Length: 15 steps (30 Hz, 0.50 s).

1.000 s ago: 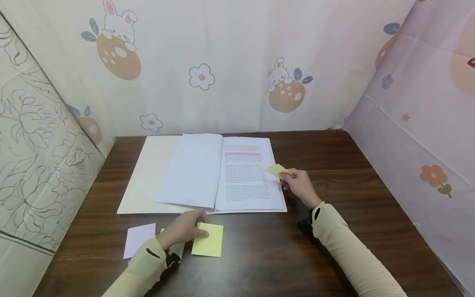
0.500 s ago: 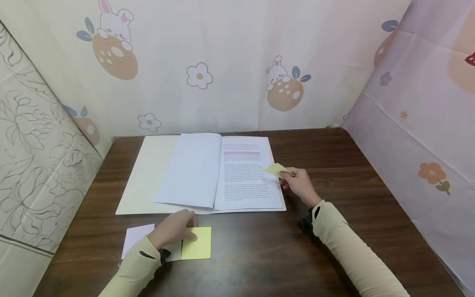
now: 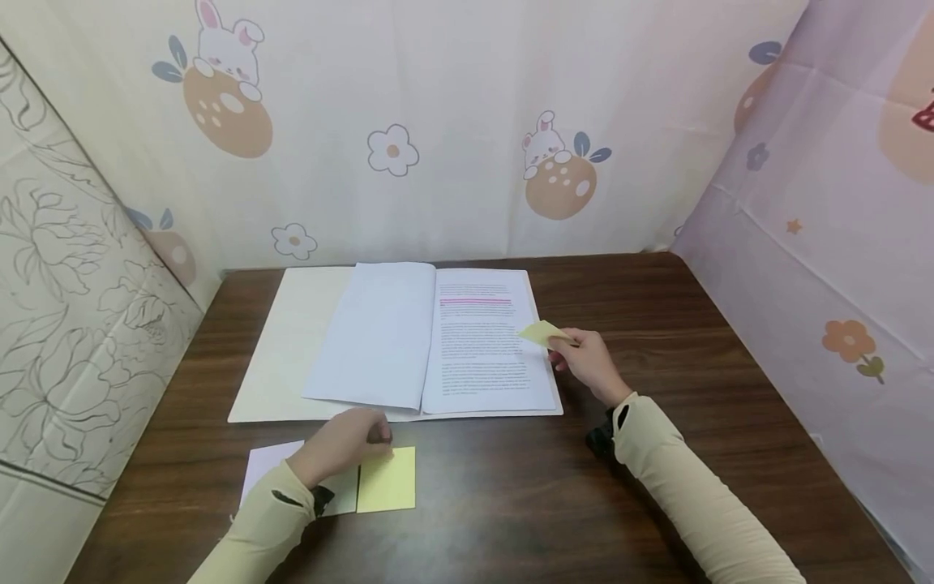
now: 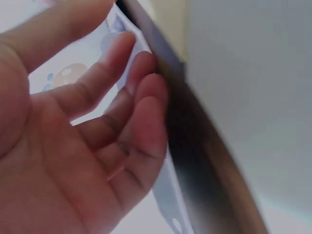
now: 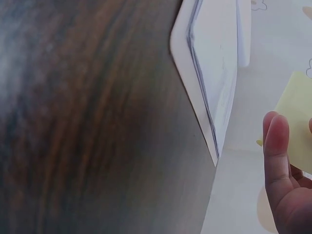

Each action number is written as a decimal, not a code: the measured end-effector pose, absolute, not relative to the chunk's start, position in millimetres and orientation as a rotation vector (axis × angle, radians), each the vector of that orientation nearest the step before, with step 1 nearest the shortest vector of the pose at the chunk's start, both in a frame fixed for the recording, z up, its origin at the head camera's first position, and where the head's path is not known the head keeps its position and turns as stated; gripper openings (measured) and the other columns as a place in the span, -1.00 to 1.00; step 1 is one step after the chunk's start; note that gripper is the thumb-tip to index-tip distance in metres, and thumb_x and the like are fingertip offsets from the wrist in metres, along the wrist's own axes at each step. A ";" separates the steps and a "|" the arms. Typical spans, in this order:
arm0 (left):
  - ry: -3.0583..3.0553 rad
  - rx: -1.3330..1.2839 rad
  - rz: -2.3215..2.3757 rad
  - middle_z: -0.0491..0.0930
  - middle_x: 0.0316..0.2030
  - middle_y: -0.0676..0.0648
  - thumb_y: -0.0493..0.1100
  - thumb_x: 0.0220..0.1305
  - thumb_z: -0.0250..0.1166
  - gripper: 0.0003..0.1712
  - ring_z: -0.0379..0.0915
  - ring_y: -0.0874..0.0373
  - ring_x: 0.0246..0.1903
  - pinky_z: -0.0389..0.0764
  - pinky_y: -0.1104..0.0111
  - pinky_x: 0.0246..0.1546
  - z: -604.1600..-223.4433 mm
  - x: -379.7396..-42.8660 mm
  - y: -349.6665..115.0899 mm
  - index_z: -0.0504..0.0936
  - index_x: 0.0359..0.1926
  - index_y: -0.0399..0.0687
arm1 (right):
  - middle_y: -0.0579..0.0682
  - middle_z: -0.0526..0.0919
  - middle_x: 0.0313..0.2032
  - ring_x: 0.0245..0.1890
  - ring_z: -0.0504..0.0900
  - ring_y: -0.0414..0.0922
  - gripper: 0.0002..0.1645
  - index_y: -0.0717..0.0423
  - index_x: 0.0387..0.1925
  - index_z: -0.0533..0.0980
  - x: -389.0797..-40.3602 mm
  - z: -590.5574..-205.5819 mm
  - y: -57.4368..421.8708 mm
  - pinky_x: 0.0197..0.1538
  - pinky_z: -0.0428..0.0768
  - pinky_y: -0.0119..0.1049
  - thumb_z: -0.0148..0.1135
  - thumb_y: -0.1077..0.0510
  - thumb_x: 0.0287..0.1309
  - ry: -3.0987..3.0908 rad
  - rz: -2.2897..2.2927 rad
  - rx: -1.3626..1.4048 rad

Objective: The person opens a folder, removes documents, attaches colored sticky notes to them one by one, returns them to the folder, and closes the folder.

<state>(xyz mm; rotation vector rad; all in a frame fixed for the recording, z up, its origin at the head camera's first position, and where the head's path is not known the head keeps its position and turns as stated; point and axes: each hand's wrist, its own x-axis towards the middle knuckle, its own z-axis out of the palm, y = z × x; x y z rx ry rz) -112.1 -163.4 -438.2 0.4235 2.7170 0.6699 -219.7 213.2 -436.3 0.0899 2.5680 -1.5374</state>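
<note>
My right hand pinches a yellow sticky note by one corner, over the right edge of an open booklet. In the right wrist view that sticky note stands up between thumb and fingers. Down at the left, my left hand hovers at the upper edge of a yellow sticky note pad lying on the table. The left wrist view shows the left hand loosely curled, with nothing held. A pale greenish pad lies partly hidden under that wrist, and a lilac pad sits farther left.
The booklet's right page carries printed text with a pink highlighted line; its left page is blank and slightly raised over the cover. Patterned curtains enclose the back and sides of the dark wooden table.
My left hand has moved the yellow pad left, up against the greenish one, then let go and drawn its fingers back. The right hand stays put with its sticky note.
</note>
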 end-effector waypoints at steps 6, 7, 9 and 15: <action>2.756 0.437 0.784 0.56 -0.41 0.10 -0.13 0.21 0.36 -0.92 0.40 0.26 -0.40 0.48 0.36 -0.36 -426.1 -123.7 -154.9 0.62 -0.34 0.01 | 0.29 0.66 -0.27 -0.31 0.62 0.09 -0.61 0.35 0.06 0.54 -219.9 -429.0 210.5 -0.22 0.65 -0.15 0.08 0.13 0.38 2.584 -1.534 0.060; 2.763 0.453 0.795 0.57 -0.40 0.11 -0.13 0.22 0.35 -0.93 0.41 0.26 -0.39 0.48 0.36 -0.35 -424.6 -125.4 -153.2 0.62 -0.33 0.01 | 0.30 0.65 -0.27 -0.30 0.62 0.11 -0.62 0.35 0.05 0.54 -219.5 -428.3 209.6 -0.20 0.65 -0.14 0.08 0.14 0.38 2.584 -1.532 0.055; 2.772 0.491 0.828 0.58 -0.38 0.11 -0.13 0.23 0.34 -0.94 0.43 0.26 -0.36 0.49 0.37 -0.33 -421.3 -127.9 -149.7 0.63 -0.32 0.02 | 0.31 0.64 -0.26 -0.29 0.61 0.15 -0.63 0.34 0.04 0.55 -218.4 -427.8 207.7 -0.18 0.65 -0.11 0.08 0.15 0.38 2.585 -1.531 0.049; 2.787 0.586 0.908 0.61 -0.34 0.09 -0.13 0.26 0.29 -0.95 0.49 0.22 -0.30 0.52 0.33 -0.25 -418.2 -130.1 -142.2 0.63 -0.31 0.01 | 0.31 0.63 -0.23 -0.26 0.61 0.17 -0.65 0.33 0.04 0.54 -213.7 -429.3 202.2 -0.15 0.65 -0.06 0.09 0.16 0.36 2.600 -1.529 0.028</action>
